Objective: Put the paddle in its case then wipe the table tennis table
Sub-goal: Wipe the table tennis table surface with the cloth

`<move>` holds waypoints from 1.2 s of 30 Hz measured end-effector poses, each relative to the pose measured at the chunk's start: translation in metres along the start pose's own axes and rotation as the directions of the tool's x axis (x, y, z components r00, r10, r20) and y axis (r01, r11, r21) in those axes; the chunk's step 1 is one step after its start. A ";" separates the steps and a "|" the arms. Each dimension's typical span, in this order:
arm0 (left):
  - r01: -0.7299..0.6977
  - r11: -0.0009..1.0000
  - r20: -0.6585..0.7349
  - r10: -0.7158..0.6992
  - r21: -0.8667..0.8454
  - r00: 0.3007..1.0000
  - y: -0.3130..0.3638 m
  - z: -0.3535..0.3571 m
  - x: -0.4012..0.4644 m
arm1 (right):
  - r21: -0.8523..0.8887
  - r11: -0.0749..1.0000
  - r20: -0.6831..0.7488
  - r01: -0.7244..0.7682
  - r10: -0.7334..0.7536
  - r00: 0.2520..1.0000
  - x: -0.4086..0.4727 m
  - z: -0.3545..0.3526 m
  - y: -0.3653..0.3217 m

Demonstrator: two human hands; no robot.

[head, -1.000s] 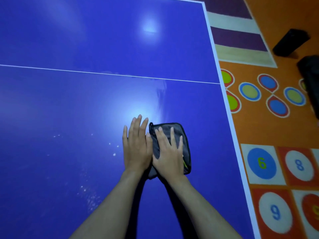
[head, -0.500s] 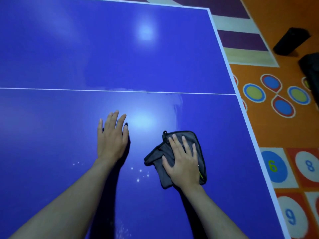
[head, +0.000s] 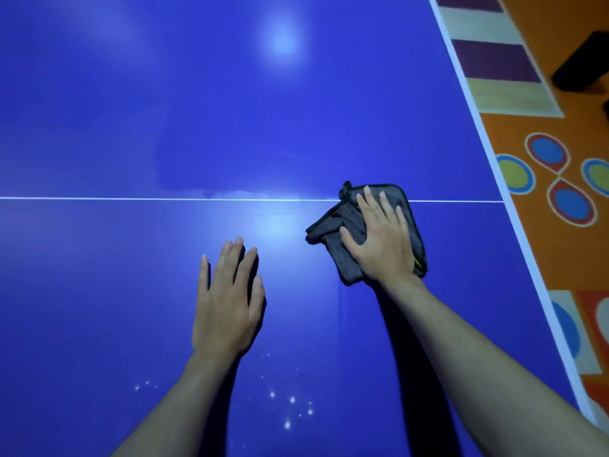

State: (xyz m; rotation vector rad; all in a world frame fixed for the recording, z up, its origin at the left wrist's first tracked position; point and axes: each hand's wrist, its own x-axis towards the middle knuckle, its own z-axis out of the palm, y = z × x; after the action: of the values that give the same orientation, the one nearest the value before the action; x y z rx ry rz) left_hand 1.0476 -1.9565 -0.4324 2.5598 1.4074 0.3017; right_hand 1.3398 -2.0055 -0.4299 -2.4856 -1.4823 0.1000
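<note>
1. A blue table tennis table (head: 131,110) is seen filling most of the frame, with a thin white line (head: 131,198) drawn across its middle from the left edge toward the right.
2. A dark grey cloth (head: 336,225) is laid on the table right of centre, its upper edge lying across the white line and a small loop showing at its upper left corner.
3. The cloth is pressed flat by the right hand (head: 382,239), whose fingers are kept straight and spread over it; nothing is curled around or pinched.
4. The left hand (head: 227,298) is held flat just below centre of the frame, fingers straight and close together, with nothing gripped; whether the palm is touching the surface cannot be told.
5. The two hands are kept well apart.
6. Small white specks (head: 290,407) are scattered on the table near the lower centre, between the forearms.
7. A patterned orange floor (head: 560,258) is visible along the right edge, and a dark object (head: 583,64) is seen at the upper right.
8. No paddle or case can be made out.
</note>
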 end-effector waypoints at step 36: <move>0.068 0.993 -0.077 -0.061 0.097 0.995 -0.082 -0.055 -0.079 | 0.017 1.000 0.050 0.015 -0.015 0.999 -0.230 0.019 -0.128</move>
State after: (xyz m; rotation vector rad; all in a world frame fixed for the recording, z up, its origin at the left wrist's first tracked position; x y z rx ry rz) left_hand 0.9250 -1.9756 -0.4080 2.5999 1.5660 0.3268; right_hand 1.1162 -2.1453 -0.4323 -2.4761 -1.5132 0.1719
